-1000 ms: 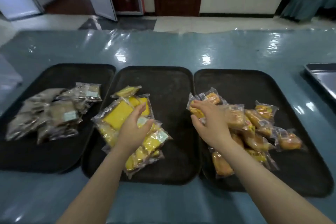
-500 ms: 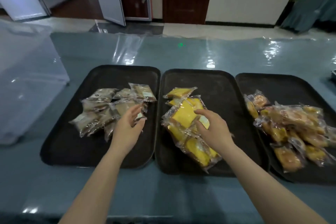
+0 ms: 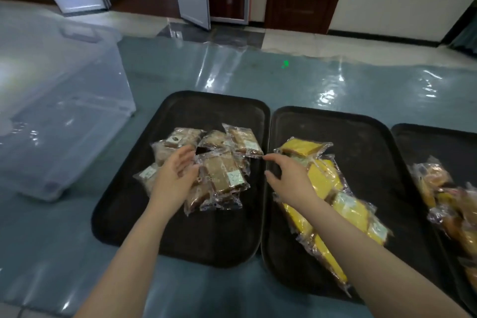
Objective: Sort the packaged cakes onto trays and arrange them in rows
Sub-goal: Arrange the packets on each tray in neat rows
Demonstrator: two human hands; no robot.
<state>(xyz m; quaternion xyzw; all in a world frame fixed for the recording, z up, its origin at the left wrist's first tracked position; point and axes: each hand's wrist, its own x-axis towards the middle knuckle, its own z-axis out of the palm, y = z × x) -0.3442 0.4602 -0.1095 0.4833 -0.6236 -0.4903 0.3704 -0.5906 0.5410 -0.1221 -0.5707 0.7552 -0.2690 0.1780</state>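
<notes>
Presently sorted by kind, unrowed: left hand (image 3: pixel 173 180) relaxed over brown cakes (image 3: pixel 221 172); right hand (image 3: pixel 290 180) spread, empty, likely to separate heap on left tray (image 3: pixel 124 219).

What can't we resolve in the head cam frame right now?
- Right tray and its orange cakes: cut off by the frame's right edge.
- Brown cakes under the left hand: hidden, count unclear.
- Label text: too small, blurred.
- Clear bin contents: washed out by glare.
</notes>
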